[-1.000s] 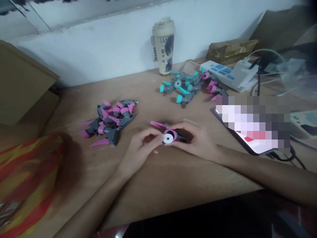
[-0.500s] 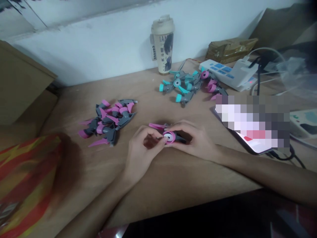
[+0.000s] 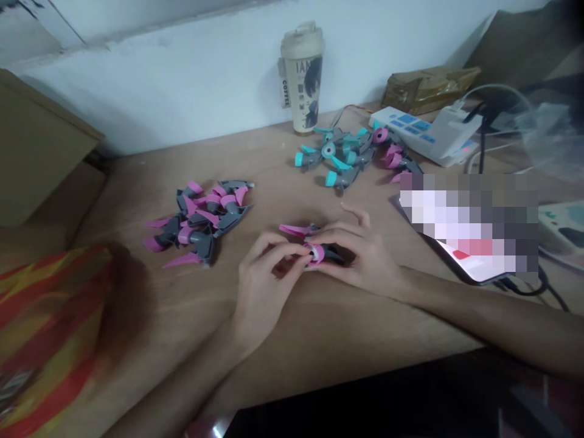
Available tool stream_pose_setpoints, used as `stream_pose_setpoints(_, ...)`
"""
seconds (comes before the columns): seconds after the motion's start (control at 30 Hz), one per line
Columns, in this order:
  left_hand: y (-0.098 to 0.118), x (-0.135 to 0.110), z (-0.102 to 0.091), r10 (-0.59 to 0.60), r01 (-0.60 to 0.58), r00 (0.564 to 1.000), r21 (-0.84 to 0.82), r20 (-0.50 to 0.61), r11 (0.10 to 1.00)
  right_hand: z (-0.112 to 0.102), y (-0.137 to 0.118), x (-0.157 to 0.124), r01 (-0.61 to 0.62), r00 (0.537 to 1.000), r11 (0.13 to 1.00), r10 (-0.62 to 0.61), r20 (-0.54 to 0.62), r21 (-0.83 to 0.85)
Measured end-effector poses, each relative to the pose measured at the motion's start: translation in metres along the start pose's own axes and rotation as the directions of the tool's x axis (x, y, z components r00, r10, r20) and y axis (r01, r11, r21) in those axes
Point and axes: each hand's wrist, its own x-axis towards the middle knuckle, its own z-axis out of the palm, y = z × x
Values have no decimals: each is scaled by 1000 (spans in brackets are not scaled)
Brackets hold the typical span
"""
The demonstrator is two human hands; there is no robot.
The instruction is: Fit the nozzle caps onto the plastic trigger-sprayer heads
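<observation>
A grey trigger spray head (image 3: 335, 253) with a pink collar and a pink lever lies in my right hand (image 3: 365, 255), its collar facing left. My right thumb and fingers close round it, the index finger raised. At the collar's opening, the thumb and index finger of my left hand (image 3: 267, 277) pinch a white ring (image 3: 314, 253), partly hidden by the fingertips. To the left is a pile of similar pink and grey spray heads (image 3: 201, 237). Farther back lie several turquoise and grey spray heads (image 3: 349, 158), with some pink ones beside them.
Against the wall stands a lidded coffee cup (image 3: 303, 79). A power strip (image 3: 410, 131) with plugged cables and a taped box (image 3: 429, 88) are at the back right. A lit phone (image 3: 474, 267) lies near my right forearm. A red-yellow bag (image 3: 50, 328) and a cardboard box (image 3: 41, 152) occupy the left.
My left fingertips have come over the collar's opening and now cover more of the white ring. The collar has turned slightly leftward. My right index finger has lifted off the spray head.
</observation>
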Motion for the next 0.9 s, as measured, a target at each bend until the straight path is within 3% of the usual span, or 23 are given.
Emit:
stream_pose_setpoints(0.23, 2, -4, 0, -102, 99, 994, 95, 26, 991, -1, -2, -2, 2, 1000, 999, -2, 1, -44)
stream_pose_setpoints(0.47, -2, -2, 2, 20, -21, 1000, 15, 7, 1000, 0, -1, -1, 1, 1000, 999, 0, 13, -52)
stream_pose_setpoints(0.6, -5, 2, 1, 77, -77, 996, -14, 54, 997, 0, -1, 0, -8, 1000, 999, 9, 27, -52)
stream_pose_setpoints(0.9, -14, 6, 3, -18, 13, 992, 40, 127, 999, 3, 7, 2, 1, 998, 989, 7, 57, -150)
